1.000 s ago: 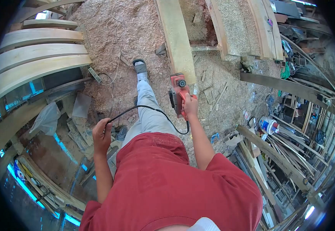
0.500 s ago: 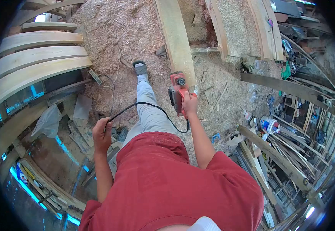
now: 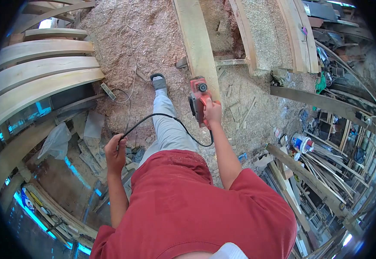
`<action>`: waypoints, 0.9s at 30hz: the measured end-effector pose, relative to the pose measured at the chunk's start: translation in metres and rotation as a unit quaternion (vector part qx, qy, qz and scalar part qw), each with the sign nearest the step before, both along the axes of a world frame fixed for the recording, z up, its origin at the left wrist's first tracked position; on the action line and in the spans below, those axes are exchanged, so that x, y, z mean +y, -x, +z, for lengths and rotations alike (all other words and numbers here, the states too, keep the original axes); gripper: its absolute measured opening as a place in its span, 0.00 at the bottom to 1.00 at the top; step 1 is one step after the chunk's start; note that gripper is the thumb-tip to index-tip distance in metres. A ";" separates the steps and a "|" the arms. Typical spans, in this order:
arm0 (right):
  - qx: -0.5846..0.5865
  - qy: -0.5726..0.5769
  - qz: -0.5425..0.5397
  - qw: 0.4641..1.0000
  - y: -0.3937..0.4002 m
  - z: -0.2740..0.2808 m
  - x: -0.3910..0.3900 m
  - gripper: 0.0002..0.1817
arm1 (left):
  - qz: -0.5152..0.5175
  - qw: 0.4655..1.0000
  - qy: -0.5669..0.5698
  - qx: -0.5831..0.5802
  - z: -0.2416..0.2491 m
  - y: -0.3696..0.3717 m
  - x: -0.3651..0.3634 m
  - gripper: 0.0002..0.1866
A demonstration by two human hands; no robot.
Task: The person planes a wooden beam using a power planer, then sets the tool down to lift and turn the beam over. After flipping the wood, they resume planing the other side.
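Observation:
A red electric planer [image 3: 198,93] rests on the near end of a long pale plank [image 3: 198,41]. My right hand [image 3: 212,113] is wrapped round its rear handle. From the planer's back a black power cord [image 3: 166,115] curves over my leg to the left. My left hand [image 3: 115,153] holds that cord between thumb and fingers, out to the side of my body.
Curved planks [image 3: 45,71] are stacked at the left. Shavings cover the ground [image 3: 106,32], where a power strip [image 3: 107,91] lies. A beam [image 3: 322,100] and a pile of thin wood scraps [image 3: 326,168] are at the right, beside a white bucket [image 3: 302,142].
The planer and my right hand have shifted very slightly up and left in the view. The surroundings have moved a little with the camera. Both grips are unchanged.

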State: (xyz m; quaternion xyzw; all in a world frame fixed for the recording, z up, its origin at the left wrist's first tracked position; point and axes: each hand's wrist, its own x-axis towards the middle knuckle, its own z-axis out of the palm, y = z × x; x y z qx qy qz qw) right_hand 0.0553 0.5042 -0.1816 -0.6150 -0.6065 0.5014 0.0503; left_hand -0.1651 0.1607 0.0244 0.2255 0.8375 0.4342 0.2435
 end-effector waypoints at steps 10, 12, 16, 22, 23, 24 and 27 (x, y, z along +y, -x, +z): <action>0.028 -0.006 -0.009 1.000 0.057 0.003 0.032 0.31 | -0.004 1.000 -0.009 0.009 -0.006 0.042 0.021 0.11; -0.029 -0.009 0.025 0.999 0.069 0.006 0.040 0.34 | -0.007 1.000 -0.006 -0.001 -0.008 0.054 0.027 0.12; -0.034 0.005 0.016 0.999 0.094 0.004 0.055 0.34 | 0.002 1.000 -0.022 0.016 -0.011 0.080 0.045 0.13; -0.013 -0.070 0.027 0.997 0.122 -0.018 0.073 0.31 | 0.005 1.000 -0.012 0.025 -0.003 0.128 0.082 0.13; -0.017 -0.062 0.025 0.998 0.128 -0.018 0.077 0.31 | -0.003 0.999 -0.010 0.033 -0.001 0.137 0.089 0.14; -0.022 -0.054 0.023 0.998 0.133 -0.018 0.082 0.32 | -0.004 0.999 -0.009 0.033 -0.001 0.146 0.095 0.14; -0.022 -0.072 0.033 0.997 0.154 -0.021 0.094 0.32 | -0.006 0.999 -0.019 0.038 -0.001 0.170 0.115 0.15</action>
